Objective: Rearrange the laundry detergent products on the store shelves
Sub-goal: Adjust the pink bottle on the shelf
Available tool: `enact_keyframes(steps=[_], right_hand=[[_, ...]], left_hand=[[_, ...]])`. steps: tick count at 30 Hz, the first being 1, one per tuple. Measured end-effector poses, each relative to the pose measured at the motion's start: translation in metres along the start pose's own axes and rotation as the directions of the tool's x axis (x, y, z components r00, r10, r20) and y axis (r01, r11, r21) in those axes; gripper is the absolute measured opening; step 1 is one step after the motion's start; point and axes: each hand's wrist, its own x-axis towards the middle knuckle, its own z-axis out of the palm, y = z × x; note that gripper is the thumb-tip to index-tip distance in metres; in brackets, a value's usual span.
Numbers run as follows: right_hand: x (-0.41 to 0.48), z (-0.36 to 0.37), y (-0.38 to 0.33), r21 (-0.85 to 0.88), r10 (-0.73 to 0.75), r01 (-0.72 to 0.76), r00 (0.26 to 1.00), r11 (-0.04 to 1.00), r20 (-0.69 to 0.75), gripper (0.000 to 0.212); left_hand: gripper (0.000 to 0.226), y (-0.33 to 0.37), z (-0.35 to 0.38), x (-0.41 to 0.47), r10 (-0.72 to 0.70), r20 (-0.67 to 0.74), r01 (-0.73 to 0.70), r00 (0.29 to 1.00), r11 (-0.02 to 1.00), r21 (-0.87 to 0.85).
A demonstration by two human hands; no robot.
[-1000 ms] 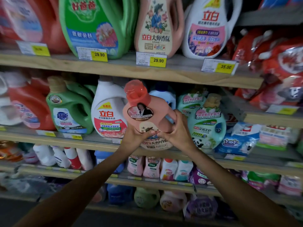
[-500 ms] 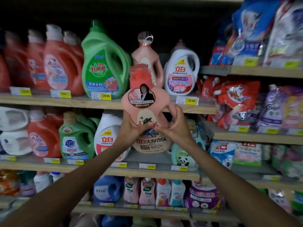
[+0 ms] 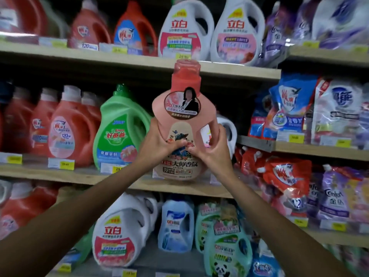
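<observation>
I hold a pink detergent bottle (image 3: 183,108) with a red cap upright in front of the shelves, its base level with the middle wooden shelf (image 3: 69,175). My left hand (image 3: 157,140) grips its left side. My right hand (image 3: 212,150) grips its right side, with the fingers curled round the handle. A green detergent bottle (image 3: 119,130) stands on the shelf just left of it. Behind the pink bottle's right side a white bottle (image 3: 227,128) shows partly.
Red bottles (image 3: 67,126) fill the middle shelf's left. Two white bottles (image 3: 185,31) stand on the shelf above. Refill pouches (image 3: 287,176) crowd the right-hand shelves. Below stand a white bottle (image 3: 119,232), a light blue bottle (image 3: 176,224) and a teal panda bottle (image 3: 227,254).
Both hands have raised the pink bottle from the lower shelf level up to the middle shelf. My view has tilted upward and closer, so higher shelves show now.
</observation>
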Motion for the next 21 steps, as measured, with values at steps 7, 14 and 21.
enact_keyframes(steps=[7,14,21], right_hand=[[0.042,0.025,0.036,0.109,-0.076,0.080,0.996,0.991,-0.042,0.070],[0.063,0.049,0.084,0.112,-0.040,0.042,0.999,0.993,-0.024,0.069],[0.068,0.062,0.120,0.156,0.146,-0.147,0.989,0.977,0.022,0.074]], left_hand=[[0.082,-0.036,0.005,0.050,0.012,0.018,-0.013,1.000,0.998,0.066],[0.078,-0.086,0.014,0.082,-0.012,0.023,0.010,1.000,0.994,0.108],[0.080,-0.117,0.025,0.093,-0.095,0.083,0.085,0.992,0.989,0.119]])
